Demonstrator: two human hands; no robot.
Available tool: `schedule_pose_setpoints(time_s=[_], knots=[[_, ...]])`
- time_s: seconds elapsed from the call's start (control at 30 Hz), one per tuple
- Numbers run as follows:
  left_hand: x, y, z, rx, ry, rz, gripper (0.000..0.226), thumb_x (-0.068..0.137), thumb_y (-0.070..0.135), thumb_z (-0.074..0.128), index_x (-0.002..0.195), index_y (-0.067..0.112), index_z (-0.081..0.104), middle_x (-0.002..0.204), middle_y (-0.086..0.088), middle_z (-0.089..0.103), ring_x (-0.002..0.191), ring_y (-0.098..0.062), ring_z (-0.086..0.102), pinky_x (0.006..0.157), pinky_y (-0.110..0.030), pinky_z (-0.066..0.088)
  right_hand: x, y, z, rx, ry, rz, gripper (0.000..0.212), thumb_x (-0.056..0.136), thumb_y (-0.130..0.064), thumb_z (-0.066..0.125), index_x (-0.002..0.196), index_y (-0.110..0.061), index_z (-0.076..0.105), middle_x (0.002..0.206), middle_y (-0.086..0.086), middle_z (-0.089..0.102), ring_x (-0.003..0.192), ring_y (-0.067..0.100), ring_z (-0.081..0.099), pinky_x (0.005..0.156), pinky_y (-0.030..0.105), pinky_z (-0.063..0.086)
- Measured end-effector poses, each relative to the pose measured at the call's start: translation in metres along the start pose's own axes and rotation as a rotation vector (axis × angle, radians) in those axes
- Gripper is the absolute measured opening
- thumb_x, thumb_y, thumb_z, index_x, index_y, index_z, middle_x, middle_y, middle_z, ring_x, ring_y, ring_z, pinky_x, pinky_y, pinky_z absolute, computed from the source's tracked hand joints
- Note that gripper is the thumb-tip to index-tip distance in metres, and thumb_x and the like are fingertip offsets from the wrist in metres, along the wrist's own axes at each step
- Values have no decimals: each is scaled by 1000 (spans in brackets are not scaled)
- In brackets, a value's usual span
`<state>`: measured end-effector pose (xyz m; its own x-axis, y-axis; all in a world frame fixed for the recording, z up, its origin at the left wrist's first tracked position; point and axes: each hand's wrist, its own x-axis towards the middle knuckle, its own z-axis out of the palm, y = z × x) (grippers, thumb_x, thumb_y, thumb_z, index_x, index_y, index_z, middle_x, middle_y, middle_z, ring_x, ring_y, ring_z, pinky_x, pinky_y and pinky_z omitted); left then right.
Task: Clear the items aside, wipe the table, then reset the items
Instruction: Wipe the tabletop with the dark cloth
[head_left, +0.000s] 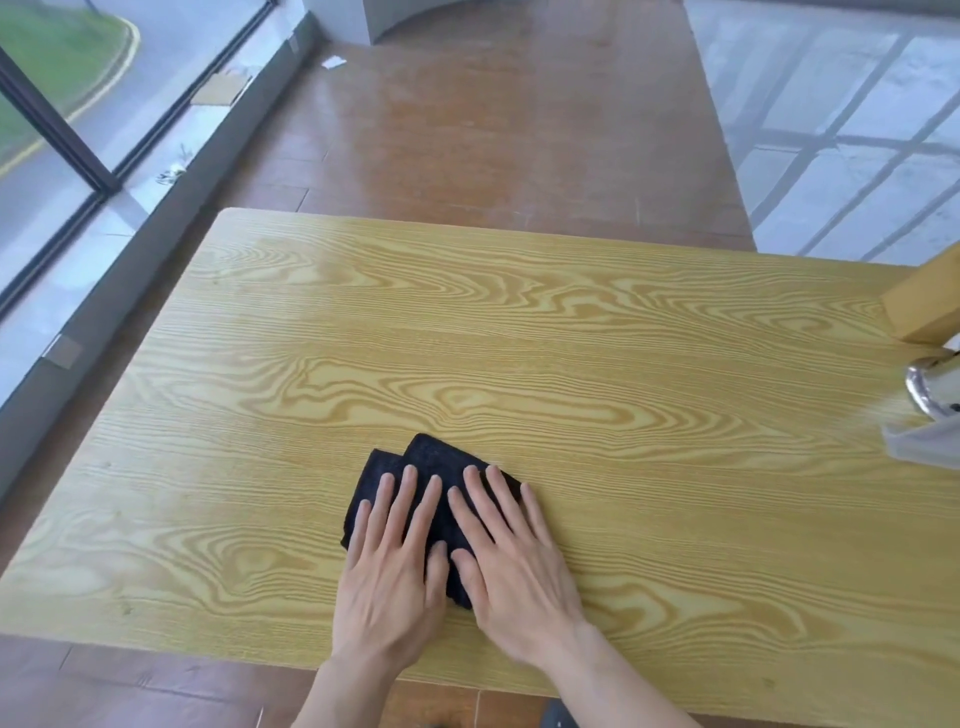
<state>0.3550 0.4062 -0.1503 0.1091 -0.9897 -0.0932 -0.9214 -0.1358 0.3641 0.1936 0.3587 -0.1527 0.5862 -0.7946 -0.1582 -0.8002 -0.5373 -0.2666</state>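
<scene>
A folded black cloth (434, 460) lies on the light wooden table (519, 338), near the front edge at the middle. My left hand (389, 566) and my right hand (511, 561) both rest flat on the cloth, side by side, fingers spread and pointing away from me. Neither hand grips it; the palms press it onto the tabletop. The hands hide most of the cloth. At the table's right edge stand a tan box (924, 301), a shiny metal object (935, 389) and a grey flat item (924, 441), all cut off by the frame.
Brown wooden floor surrounds the table. A large window with a dark frame (57, 130) runs along the left side. Pale glossy tiles (857, 130) cover the far right floor.
</scene>
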Motion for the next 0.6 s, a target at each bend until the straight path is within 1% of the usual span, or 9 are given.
schedule_pose_setpoints(time_s=[0.07, 0.13, 0.2, 0.23, 0.3, 0.4, 0.5, 0.6], knots=[[0, -4, 0, 16, -31, 9, 63, 103, 49, 22, 161, 33, 6, 170, 7, -3, 156, -12, -12, 126, -41, 3, -2, 0, -4, -20, -17, 19, 61, 109, -48, 15, 166, -27, 8, 174, -5, -10, 159, 17, -19, 126, 49, -6], [0, -6, -3, 61, -61, 17, 66, 100, 58, 13, 160, 35, -2, 169, 9, -10, 154, -12, -19, 126, -40, -2, -6, 0, -12, -25, -45, 41, 61, 108, -51, 13, 165, -31, 7, 173, -5, -12, 159, 20, -21, 125, 49, -9], [2, -5, -13, 85, -70, 20, 69, 96, 63, 5, 159, 37, -10, 168, 10, -15, 153, -12, -23, 125, -37, -7, -12, -1, -25, -22, -61, 101, 62, 106, -54, 10, 165, -35, 3, 172, -6, -17, 158, 20, -24, 126, 48, -11], [3, -2, -21, 77, -67, 24, 71, 95, 63, 5, 159, 37, -8, 168, 9, -13, 153, -13, -22, 125, -36, -9, -16, 0, -34, -14, -66, 147, 63, 105, -56, 9, 165, -36, 2, 172, -6, -18, 157, 20, -25, 128, 48, -9], [6, 5, -37, 42, -63, 54, 73, 95, 63, 10, 161, 33, 3, 169, 8, -6, 155, -14, -16, 125, -36, -7, -26, 3, -52, 2, -63, 234, 66, 104, -59, 11, 165, -36, 3, 172, -4, -20, 157, 19, -27, 130, 48, -5], [15, 26, -68, 14, -77, 128, 71, 98, 62, 19, 161, 30, 17, 170, 7, 7, 157, -15, -5, 127, -37, -2, -43, 7, -86, 37, -46, 348, 73, 100, -67, 13, 165, -35, 6, 170, -3, -23, 158, 20, -23, 130, 45, -7], [25, 52, -94, 18, -102, 207, 73, 98, 65, 26, 161, 29, 18, 170, 6, 13, 157, -16, 0, 127, -38, -1, -57, 12, -118, 56, -58, 446, 78, 98, -73, 24, 164, -37, 5, 171, -2, -20, 160, 20, -12, 129, 44, -5], [33, 83, -120, 49, -148, 292, 78, 95, 72, 23, 161, 32, 11, 170, 5, 11, 158, -17, 0, 127, -39, 1, -75, 18, -158, 71, -85, 525, 87, 92, -80, 32, 164, -39, 5, 173, -1, -13, 161, 22, -6, 130, 49, 2]])
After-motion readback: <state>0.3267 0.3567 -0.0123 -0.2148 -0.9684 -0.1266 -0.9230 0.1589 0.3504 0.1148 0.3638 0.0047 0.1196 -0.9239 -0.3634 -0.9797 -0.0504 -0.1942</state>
